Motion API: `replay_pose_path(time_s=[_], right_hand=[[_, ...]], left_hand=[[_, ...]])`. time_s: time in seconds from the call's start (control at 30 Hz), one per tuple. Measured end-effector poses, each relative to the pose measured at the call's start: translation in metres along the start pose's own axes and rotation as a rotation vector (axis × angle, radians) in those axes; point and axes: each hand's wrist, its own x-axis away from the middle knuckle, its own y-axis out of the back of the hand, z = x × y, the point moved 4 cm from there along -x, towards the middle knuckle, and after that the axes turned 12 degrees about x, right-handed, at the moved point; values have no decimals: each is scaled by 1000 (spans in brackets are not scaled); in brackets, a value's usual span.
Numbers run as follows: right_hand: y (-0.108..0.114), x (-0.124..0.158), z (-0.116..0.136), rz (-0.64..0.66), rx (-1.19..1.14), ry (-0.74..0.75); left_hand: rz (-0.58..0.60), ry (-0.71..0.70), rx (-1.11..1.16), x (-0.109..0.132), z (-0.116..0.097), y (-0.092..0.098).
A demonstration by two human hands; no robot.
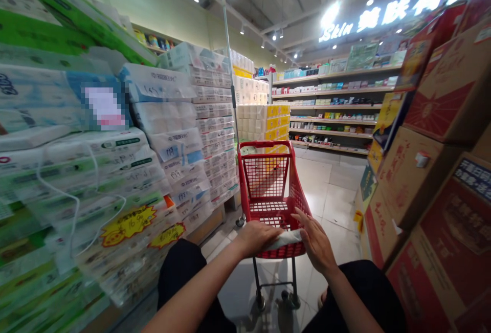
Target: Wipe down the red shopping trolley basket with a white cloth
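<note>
A small red shopping cart [268, 179] stands in the aisle right in front of me, its basket bare inside. My left hand [259, 236] is closed over the near rim of the cart, gripping a white cloth or tissue [286, 240] against it. My right hand [314, 241] lies on the same rim beside it, fingers stretched out over the other end of the white cloth. My knees in dark trousers show below.
Tall stacks of packaged tissue paper [115, 169] line the left side, with yellow price tags. Cardboard boxes [429, 169] are piled on the right. Shelves of skin-care goods [333, 108] close the aisle's far end. The tiled floor [330, 195] runs ahead between them.
</note>
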Motion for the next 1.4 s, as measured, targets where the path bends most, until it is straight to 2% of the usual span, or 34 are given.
replay_pose_path(time_s=[0.07,0.13,0.23,0.3,0.37,0.43,0.53,0.63,0.73,0.8,0.87,1.0,1.07,1.13,1.27,1.4], right_hand=[[1,-4,-5,13,45,-4],[0,-11,-7,29,94,-22],[-4,-26,0,72,200,-46],[-11,-37,11,136,312,-66],[-21,-46,24,232,411,-79],[-30,-53,35,312,437,-81],[-32,-54,38,326,400,-66],[-24,-47,24,343,356,-23],[-13,-40,5,373,255,-29],[-7,-38,-6,378,201,-62],[-3,-39,-12,389,185,-87],[-4,-42,-13,415,255,-128],[-6,-44,-12,415,298,-134],[-8,-48,-13,421,324,-128],[-6,-59,-27,444,354,-115],[-3,-66,-33,453,367,-102]], left_hand=[[-4,-75,-9,12,14,10],[-39,-92,-34,21,25,13],[-162,40,-107,20,30,-1],[-253,171,-166,12,26,-15],[-305,241,-200,1,17,-29],[-330,251,-204,-9,7,-40],[-352,218,-176,-18,-6,-47],[-287,95,-123,-20,-14,-46],[-147,-104,-62,-19,-12,-34],[-66,-199,-33,-18,-1,-22],[-32,-216,-15,-18,19,-8],[-75,-41,-1,-25,66,11],[-117,62,-4,-28,78,12],[-164,117,-18,-32,78,8],[-264,170,-66,-40,60,-5],[-282,214,-104,-50,47,-14]])
